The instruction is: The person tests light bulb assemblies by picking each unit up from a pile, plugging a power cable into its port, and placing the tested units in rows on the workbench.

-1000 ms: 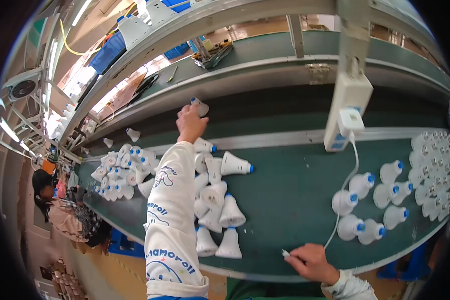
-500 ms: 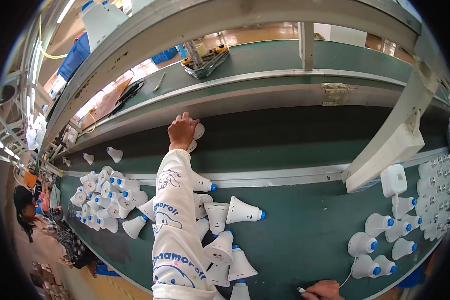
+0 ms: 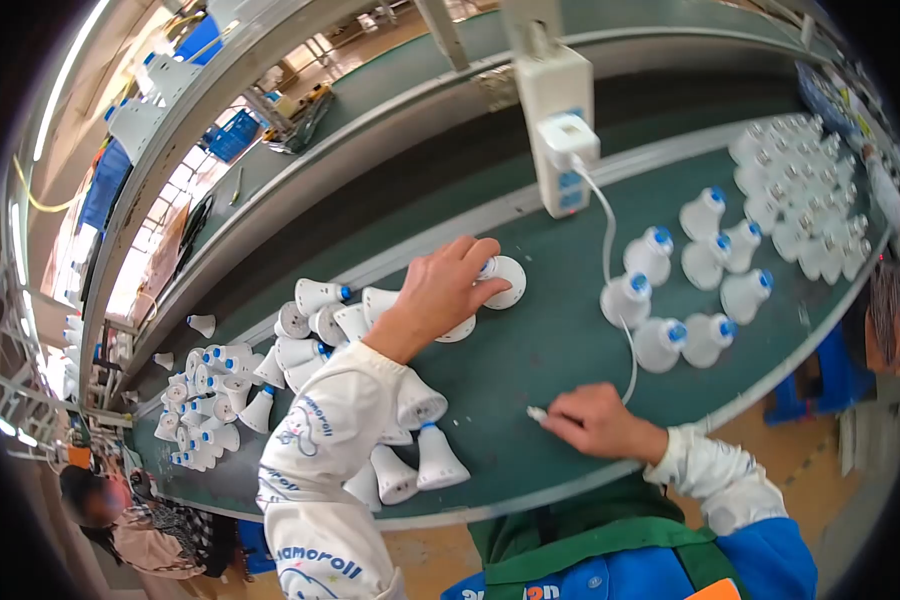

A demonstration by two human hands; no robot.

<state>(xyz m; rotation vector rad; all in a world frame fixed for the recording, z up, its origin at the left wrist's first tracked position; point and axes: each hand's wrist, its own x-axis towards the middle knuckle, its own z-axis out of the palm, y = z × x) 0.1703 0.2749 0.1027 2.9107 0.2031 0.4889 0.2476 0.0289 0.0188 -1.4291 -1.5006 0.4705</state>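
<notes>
My left hand (image 3: pixel 435 295) reaches over the green bench with its fingers closed around the narrow blue-capped end of a white cone-shaped housing (image 3: pixel 510 284). That housing's wide round face points to the right. A second white housing (image 3: pixel 458 331) shows just under the hand; whether it is gripped too, I cannot tell. Near the front edge, my right hand (image 3: pixel 600 420) pinches a small white cable plug (image 3: pixel 537 413), its tip pointing left. The plug's white cable (image 3: pixel 610 235) runs up to a white charger block (image 3: pixel 570 138) on a power strip (image 3: pixel 553 85).
A pile of white blue-capped housings (image 3: pixel 395 472) lies around my left forearm, and a further heap (image 3: pixel 210 400) sits farther left. Several housings stand upright (image 3: pixel 660 345) right of the cable. Clear-topped pieces (image 3: pixel 800 195) crowd the far right. Another person (image 3: pixel 160 525) is at far left.
My left hand has come back from the dark belt to above the bench, carrying the housing rightward. The view has turned right. My right hand still holds the plug.
</notes>
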